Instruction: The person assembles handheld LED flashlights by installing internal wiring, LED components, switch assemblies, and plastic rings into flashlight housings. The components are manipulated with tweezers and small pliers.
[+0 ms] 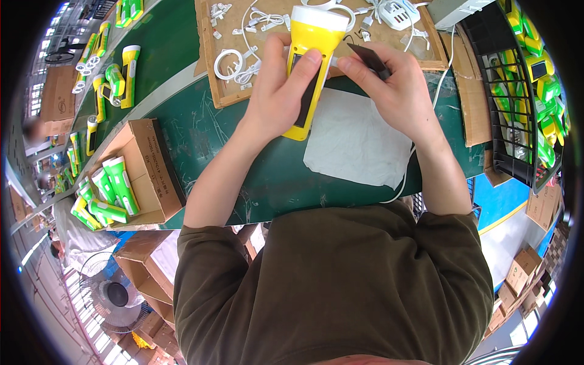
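My left hand (274, 97) is wrapped round a flashlight (316, 38) with a yellow body, a white head rim and a dark panel along its side. The flashlight stands tilted, head away from me, with my thumb on its body. My right hand (398, 88) is closed on a thin dark flat strip (369, 61). That hand's thumb and forefinger come close to the flashlight's side, where a small pale piece shows that I cannot make out. Below both hands a crumpled white sheet (359, 143) lies on the green tabletop (267, 188).
Ahead is a cardboard-lined tray (220, 97) with white cables and a white multi-port charger (398, 13). An open carton (149, 158) at left holds green and white flashlights. More flashlights lie on the green belt (164, 42). At right, a black crate (496, 131) holds several more.
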`<state>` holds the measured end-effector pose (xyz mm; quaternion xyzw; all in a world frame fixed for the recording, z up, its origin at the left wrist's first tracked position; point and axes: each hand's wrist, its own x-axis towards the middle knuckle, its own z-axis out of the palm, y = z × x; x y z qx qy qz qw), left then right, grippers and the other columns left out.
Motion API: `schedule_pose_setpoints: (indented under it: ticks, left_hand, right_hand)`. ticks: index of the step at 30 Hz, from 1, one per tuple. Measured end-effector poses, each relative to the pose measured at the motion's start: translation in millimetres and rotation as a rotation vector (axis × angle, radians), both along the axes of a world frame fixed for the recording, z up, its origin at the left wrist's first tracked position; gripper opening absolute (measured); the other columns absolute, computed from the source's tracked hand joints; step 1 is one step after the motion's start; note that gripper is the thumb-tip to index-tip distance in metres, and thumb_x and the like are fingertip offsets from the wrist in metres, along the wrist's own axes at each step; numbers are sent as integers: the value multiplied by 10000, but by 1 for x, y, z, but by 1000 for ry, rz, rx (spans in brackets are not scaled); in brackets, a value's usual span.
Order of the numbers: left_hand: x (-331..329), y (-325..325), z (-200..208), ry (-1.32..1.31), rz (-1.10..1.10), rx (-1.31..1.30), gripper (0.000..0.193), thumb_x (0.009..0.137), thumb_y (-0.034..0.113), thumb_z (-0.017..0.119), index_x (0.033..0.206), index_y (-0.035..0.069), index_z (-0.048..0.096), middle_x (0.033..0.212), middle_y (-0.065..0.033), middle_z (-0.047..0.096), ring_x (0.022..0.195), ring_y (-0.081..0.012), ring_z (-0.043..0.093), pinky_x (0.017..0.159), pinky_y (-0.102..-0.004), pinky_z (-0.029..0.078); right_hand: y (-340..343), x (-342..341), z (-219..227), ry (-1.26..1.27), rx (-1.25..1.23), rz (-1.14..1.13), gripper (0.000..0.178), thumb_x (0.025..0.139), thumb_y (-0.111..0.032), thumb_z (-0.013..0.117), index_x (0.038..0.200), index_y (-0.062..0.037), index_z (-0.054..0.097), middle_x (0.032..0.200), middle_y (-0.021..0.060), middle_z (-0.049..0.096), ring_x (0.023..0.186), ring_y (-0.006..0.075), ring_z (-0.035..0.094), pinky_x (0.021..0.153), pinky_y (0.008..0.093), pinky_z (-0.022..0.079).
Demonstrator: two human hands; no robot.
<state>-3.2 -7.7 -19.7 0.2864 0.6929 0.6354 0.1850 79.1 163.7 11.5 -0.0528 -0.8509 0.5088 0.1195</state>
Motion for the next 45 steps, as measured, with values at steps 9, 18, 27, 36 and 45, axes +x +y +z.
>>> schedule_pose_setpoints:
  ticks: [9,18,27,36,45]
  left_hand:
    - [-16,-10,16,-463,-144,300,475,968,457,282,997,47,520,825,-94,599,586,-195,571,550,-293,473]
    - [2,0,13,-428,-149,270,342,973,331,413,1153,44,366,922,-123,596,770,-179,617,596,-301,522]
    - [1,3,10,-313,-78,209,357,970,315,459,1165,45,332,923,-117,596,766,-151,610,611,-277,520]
    - [9,2,4,-325,-33,158,325,972,313,450,1108,35,348,896,-130,609,679,-147,595,577,-277,508]
    - [13,3,7,-285,-16,50,276,988,338,365,1098,86,386,890,-140,618,657,-184,621,595,-302,515]
  right_hand:
    - [-1,3,-3,159,-189,78,233,866,-172,669,1013,6,649,869,81,678,779,117,629,737,265,504]
    - [0,1,-5,304,18,31,152,761,-57,733,900,-28,680,738,35,609,645,116,583,597,249,478]
    - [5,0,-3,413,315,37,208,681,-32,732,874,-30,655,787,61,601,696,223,608,579,300,489]
    - [-2,3,-2,286,189,25,139,743,-66,717,815,-3,616,749,80,586,625,212,595,567,298,484]
    - [-2,3,-2,321,199,51,132,754,-73,718,805,-1,620,728,80,576,616,221,587,561,299,475]
